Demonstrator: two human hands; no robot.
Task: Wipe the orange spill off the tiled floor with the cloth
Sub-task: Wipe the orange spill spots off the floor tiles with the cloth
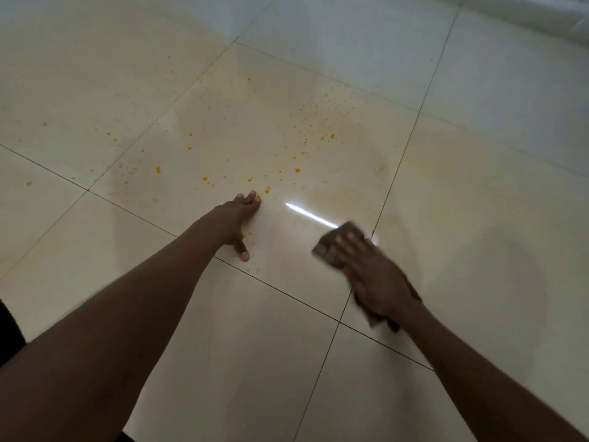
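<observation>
Orange drops and specks of the spill (pixel 297 170) are scattered over the middle cream floor tile (pixel 242 116), densest toward its upper right, with a few on the tiles to the left. My left hand (pixel 239 218) lies flat on the floor with fingers spread, its fingertips touching some drops. My right hand (pixel 369 275) presses a dark brownish cloth (pixel 338 237) onto the floor to the right of the left hand, near a tile joint. The cloth is blurred and sticks out past the fingers and under the wrist.
Large glossy cream tiles with dark grout lines fill the view. A bright strip of reflected light (pixel 310 214) lies between my hands. A pale wall or ledge (pixel 541 14) runs along the top right. Something dark (pixel 8 333) sits at the left edge.
</observation>
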